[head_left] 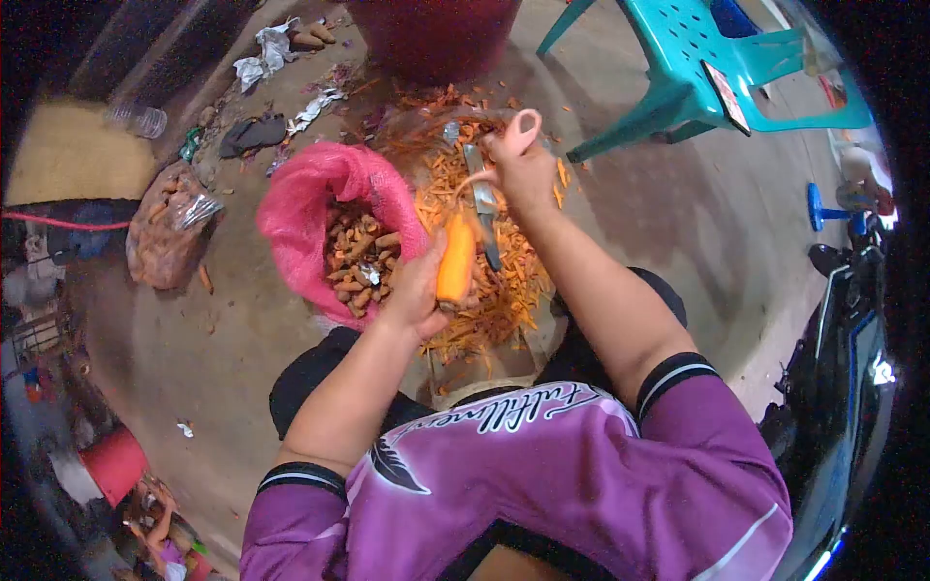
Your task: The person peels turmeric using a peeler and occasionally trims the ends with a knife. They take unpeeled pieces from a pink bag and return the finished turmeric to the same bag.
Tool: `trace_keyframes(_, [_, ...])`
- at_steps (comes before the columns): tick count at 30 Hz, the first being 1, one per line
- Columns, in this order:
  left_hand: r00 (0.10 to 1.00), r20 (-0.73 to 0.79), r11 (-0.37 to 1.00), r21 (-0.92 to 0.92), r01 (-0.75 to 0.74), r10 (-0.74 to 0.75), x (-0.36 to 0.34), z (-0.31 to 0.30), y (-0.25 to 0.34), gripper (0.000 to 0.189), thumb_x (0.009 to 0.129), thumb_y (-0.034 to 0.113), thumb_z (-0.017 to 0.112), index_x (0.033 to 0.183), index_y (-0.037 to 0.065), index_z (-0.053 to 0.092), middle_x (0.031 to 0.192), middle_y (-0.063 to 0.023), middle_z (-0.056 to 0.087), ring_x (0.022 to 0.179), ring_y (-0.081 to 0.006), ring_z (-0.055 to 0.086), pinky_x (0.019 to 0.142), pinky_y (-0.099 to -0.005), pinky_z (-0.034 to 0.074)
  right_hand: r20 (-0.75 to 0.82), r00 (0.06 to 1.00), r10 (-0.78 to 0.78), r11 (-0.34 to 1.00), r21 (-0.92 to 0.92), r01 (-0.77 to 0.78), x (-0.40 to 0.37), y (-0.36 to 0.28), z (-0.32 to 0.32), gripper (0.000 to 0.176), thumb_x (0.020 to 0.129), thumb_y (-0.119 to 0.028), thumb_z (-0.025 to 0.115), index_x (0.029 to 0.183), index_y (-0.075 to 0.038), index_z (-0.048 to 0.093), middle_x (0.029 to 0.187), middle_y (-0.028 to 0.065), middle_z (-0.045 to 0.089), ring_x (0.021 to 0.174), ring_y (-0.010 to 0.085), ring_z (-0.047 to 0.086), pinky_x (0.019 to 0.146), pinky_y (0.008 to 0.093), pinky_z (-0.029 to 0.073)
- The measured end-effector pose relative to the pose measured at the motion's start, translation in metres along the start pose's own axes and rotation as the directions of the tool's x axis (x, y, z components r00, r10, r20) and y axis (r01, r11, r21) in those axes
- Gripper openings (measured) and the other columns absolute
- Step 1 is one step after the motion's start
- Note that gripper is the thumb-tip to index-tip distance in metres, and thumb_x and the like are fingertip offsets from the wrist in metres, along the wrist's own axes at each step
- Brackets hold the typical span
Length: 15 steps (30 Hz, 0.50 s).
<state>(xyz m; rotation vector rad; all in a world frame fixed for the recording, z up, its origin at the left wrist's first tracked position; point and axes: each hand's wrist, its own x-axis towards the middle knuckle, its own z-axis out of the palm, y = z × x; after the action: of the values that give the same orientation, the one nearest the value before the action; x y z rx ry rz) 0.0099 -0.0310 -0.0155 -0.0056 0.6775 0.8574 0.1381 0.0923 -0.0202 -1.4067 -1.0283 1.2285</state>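
Note:
My left hand (415, 295) is closed around a carrot (456, 263), bright orange and smooth as if peeled, pointing away from me. In my right hand (530, 181) is a pink peeler (523, 131), its looped handle end showing above the fist and its working end partly hidden by the fingers. Both hands are above a heap of orange peelings (518, 281) on the floor. Among the peelings lies a knife (492, 247) with a dark tip, just below the peeler. Left of my left hand stands an open pink woven sack (291, 218), holding brownish unpeeled carrots (358, 257).
A large dark red tub (431, 39) stands beyond the peelings. At the right is a teal plastic chair (678, 73) with a phone-like object (725, 97) on it. A clear bag of roots (170, 228) lies to the left. Lower left, a person (160, 528) is partly visible.

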Motion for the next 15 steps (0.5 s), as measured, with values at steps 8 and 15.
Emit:
trace_keyframes(8, [0.943, -0.298, 0.988, 0.008, -0.152, 0.147, 0.005, 0.009, 0.012, 0.031, 0.086, 0.035, 0.038, 0.095, 0.009, 0.05, 0.075, -0.0026, 0.052, 0.065, -0.0141, 0.052, 0.053, -0.0286, 0.044, 0.231, 0.964, 0.135, 0.988, -0.107, -0.113, -0.055, -0.032, 0.014, 0.023, 0.07, -0.022, 0.059, 0.068, 0.0, 0.05, 0.061, 0.0012, 0.048, 0.053, 0.0085, 0.044, 0.044, 0.0252, 0.035])
trace_keyframes(15, [0.975, -0.214, 0.998, 0.018, -0.053, 0.056, -0.002, 0.013, 0.004, 0.031, 0.084, 0.039, 0.041, 0.098, 0.011, 0.047, 0.072, -0.002, 0.051, 0.058, -0.0142, 0.049, 0.044, -0.0269, 0.041, 0.142, 0.988, 0.063, 0.978, -0.208, -0.032, -0.025, -0.016, 0.006, 0.025, 0.07, -0.021, 0.061, 0.075, 0.002, 0.052, 0.064, 0.0029, 0.051, 0.053, 0.0099, 0.046, 0.045, 0.0254, 0.037])
